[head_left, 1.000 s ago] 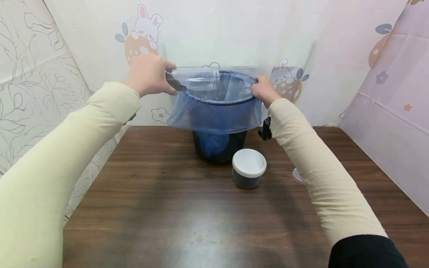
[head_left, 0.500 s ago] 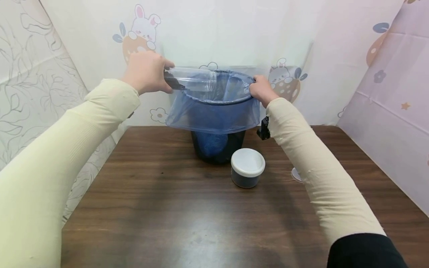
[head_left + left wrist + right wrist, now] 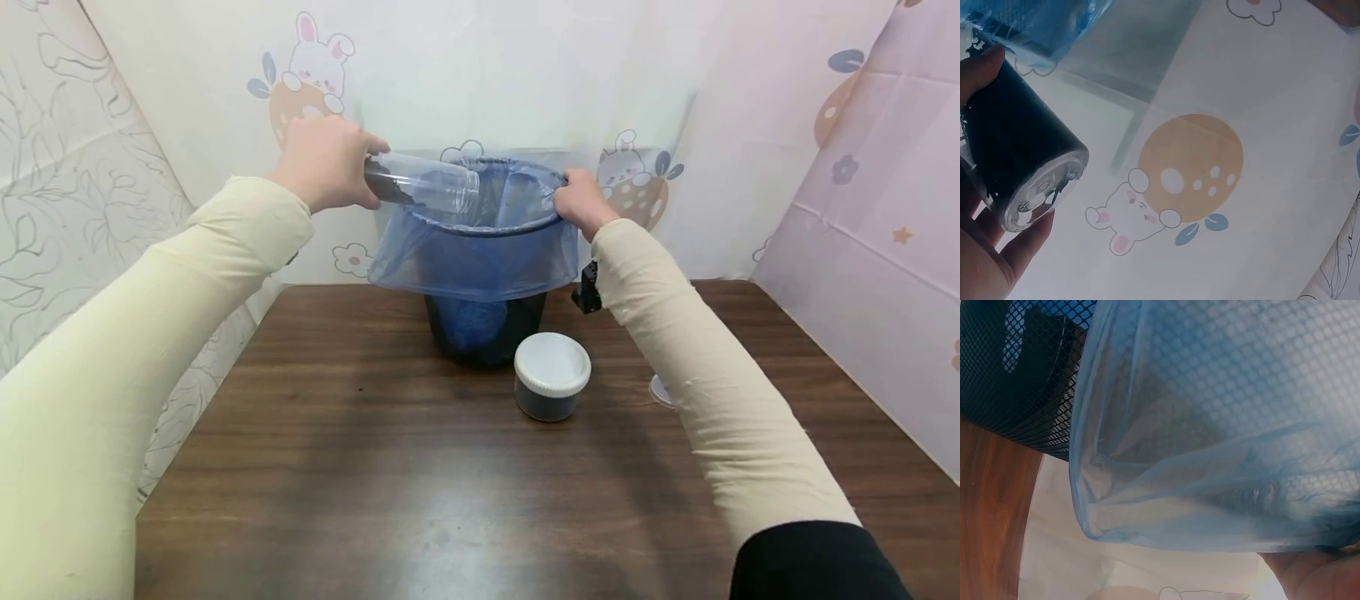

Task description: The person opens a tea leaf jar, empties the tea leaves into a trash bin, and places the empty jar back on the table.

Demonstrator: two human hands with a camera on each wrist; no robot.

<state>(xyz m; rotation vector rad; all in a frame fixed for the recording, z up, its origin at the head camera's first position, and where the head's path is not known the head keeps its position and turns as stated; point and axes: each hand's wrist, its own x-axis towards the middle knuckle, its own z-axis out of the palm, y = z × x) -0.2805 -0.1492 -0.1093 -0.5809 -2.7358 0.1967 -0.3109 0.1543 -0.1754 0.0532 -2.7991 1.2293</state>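
A clear plastic jar (image 3: 431,182) with dark, crumbly contents toward its base is gripped by my left hand (image 3: 326,162). It lies nearly level, its open mouth tipped slightly down over the bin. In the left wrist view the jar's clear base (image 3: 1044,187) faces the camera, with thumb and fingers wrapped round its sides. My right hand (image 3: 585,202) grips the rim of the black mesh bin (image 3: 487,329) on its right side, over the blue plastic bag (image 3: 480,267) lining it. The bag's edge hangs outside the bin and fills much of the right wrist view.
A round tub (image 3: 551,379) with a white lid and dark contents stands in front of the bin. To its right, a small clear disc-shaped lid (image 3: 662,392) is partly hidden by the right sleeve. Patterned curtains (image 3: 825,167) close in the wooden table (image 3: 390,483) behind and beside.
The jar's mouth has dipped a little lower over the bin, while the left hand keeps its grip. My right hand stays at the rim. The whole head view has shifted slightly.
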